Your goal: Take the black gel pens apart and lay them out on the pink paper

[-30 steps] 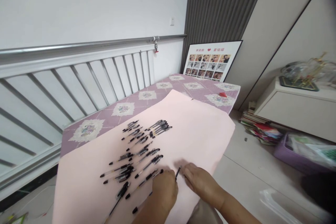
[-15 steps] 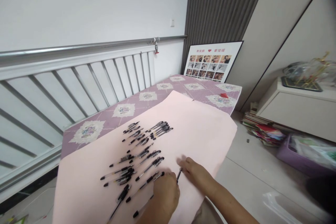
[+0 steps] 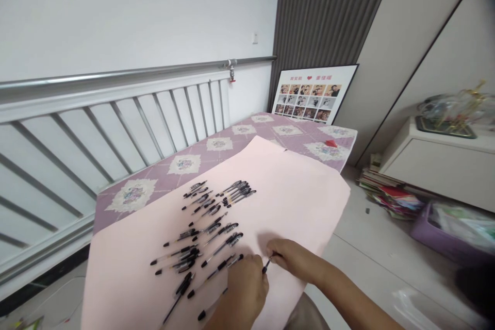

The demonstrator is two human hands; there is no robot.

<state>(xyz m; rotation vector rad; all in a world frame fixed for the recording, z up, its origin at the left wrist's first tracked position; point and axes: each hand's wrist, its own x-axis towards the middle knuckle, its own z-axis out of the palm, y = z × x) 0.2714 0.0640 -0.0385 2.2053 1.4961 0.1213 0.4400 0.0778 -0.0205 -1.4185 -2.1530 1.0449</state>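
Several black pens (image 3: 211, 216) lie scattered on a large pale pink sheet (image 3: 301, 191) spread over a purple patterned table (image 3: 232, 139). My left hand (image 3: 247, 283) is curled near the sheet's front edge, fingers closed round a black pen (image 3: 266, 266) whose end sticks out to the right. My right hand (image 3: 290, 260) pinches that same pen's tip with thumb and forefinger. Loose pens lie just left of my left hand, one of them (image 3: 211, 308) under its wrist.
A white slatted rail (image 3: 116, 113) runs along the table's far left side. A framed photo board (image 3: 309, 94) leans at the table's far end. On the floor to the right are stacked books (image 3: 386, 193), a purple bin (image 3: 444, 229) and a white cabinet (image 3: 441, 165).
My right hand has closed in on the pen's tip, from fingers lying beside it to a pinch. The view has tilted up slightly.
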